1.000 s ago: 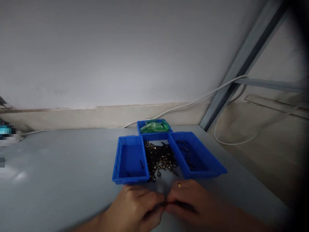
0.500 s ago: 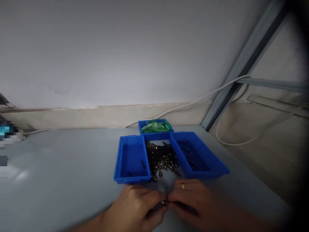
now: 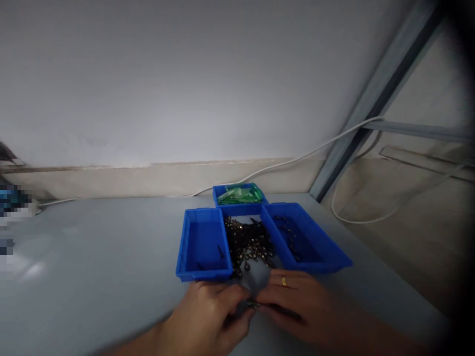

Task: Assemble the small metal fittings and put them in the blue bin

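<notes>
Left hand [image 3: 208, 314] and right hand [image 3: 293, 304], gold ring on one finger, fingertips together pinching a small dark metal screw [image 3: 253, 305] just above the grey tabletop [image 3: 92, 257]; heap of dark brass-headed screws [image 3: 248, 244] between two blue plastic trays [image 3: 203, 245], green pieces in a third tray [image 3: 239, 194] behind; no legible writing

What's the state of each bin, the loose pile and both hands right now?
Left blue plastic bin: nearly bare, a few dark screws inside.
Right blue plastic bin: several dark screws along its floor.
Back blue plastic bin: filled with green plastic pieces.
Pile of dark screws: loose on the grey table, between the two front bins.
Left hand: pinching a small dark screw.
Right hand: fingertips on the same screw, ring on.
</notes>
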The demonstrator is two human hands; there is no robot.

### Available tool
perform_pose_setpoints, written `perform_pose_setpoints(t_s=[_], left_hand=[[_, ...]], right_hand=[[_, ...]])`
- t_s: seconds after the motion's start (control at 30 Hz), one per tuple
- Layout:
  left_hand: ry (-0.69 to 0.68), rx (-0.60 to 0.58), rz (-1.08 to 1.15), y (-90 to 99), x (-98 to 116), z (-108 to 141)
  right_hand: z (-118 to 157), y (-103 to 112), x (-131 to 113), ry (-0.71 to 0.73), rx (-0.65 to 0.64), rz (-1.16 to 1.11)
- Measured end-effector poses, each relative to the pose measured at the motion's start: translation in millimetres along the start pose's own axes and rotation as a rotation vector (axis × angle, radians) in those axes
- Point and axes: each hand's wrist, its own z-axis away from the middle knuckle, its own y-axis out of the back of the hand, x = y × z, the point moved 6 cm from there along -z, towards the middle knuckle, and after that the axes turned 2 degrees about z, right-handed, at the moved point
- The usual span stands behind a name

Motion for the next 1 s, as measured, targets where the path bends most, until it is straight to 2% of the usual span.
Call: perform_pose_setpoints(t_s=[0.23, 0.6, 0.83, 1.0], left_hand=[[-0.026, -0.004, -0.035, 0.0, 1.0, 1.9], [-0.095, 0.004, -0.037, 4.3, 6.7, 0.3], [-0.134, 0.042, -0.063, 0.7, 9.2, 4.2], [-0.129, 0.005, 0.009, 4.3, 10.6, 1.6]], right_hand=[[-0.3, -2.2, -0.1, 0.026, 0.023, 0.011], [-6.3, 1.7, 1.4, -0.151, -0.084, -0.105], [-3.7, -8.7, 2.8, -0.169, -0.124, -0.109], [-3.7, -7.5, 2.9, -0.218, -0.148, -0.152]])
